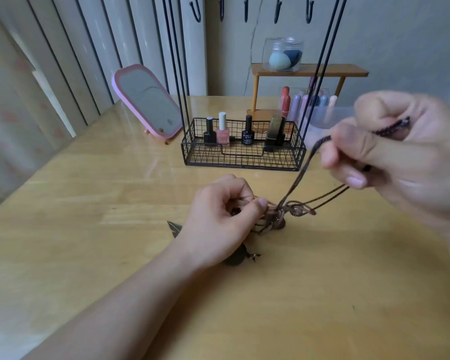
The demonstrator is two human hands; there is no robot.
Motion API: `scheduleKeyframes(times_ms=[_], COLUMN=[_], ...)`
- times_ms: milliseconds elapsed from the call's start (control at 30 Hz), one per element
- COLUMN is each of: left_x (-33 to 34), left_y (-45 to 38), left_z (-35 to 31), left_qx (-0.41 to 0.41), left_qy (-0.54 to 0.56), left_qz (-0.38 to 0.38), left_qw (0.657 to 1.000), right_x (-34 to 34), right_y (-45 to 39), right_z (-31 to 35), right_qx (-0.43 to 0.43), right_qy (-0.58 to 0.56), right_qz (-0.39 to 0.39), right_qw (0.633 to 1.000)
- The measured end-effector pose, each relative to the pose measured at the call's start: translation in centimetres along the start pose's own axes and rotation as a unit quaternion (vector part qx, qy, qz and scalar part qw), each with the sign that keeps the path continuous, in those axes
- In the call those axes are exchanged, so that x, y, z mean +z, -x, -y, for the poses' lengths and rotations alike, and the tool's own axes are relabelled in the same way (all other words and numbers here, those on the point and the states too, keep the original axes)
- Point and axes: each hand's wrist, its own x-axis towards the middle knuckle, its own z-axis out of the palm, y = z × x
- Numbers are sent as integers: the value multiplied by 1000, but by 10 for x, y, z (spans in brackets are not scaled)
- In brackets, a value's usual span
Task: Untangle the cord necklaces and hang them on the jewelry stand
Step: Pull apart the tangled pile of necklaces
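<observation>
Head camera looks down at a wooden table (pixel 89 255). A left hand (pixel 218 216) rests there, its fingers curled and pinching a knot of brown cord necklaces (pixel 278 214). A right hand (pixel 390 149) is up in the air (close and blurry), fingers bent around a dark braided cord (pixel 312 154) that runs down to the knot. Behind sits the black wire jewelry stand (pixel 242 149) with nail polish bottles (pixel 223 131) in its basket.
</observation>
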Motion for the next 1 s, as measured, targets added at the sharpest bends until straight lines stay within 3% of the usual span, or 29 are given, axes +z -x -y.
scheduleKeyframes(times_ms=[333,667,1000], left_x=[1,2,-1], left_y=[4,5,4], left_z=[-5,-3,-7], left_qx=[137,108,32], left_qy=[-1,-110,-99], left_qz=[35,35,88], left_qw=[990,987,991], right_x=[16,27,28], right_y=[-7,-7,-6], right_z=[-5,-8,-12], right_qx=[21,14,-7], right_qy=[-102,-128,-127], right_qz=[-56,-41,-41], right_qw=[993,991,991])
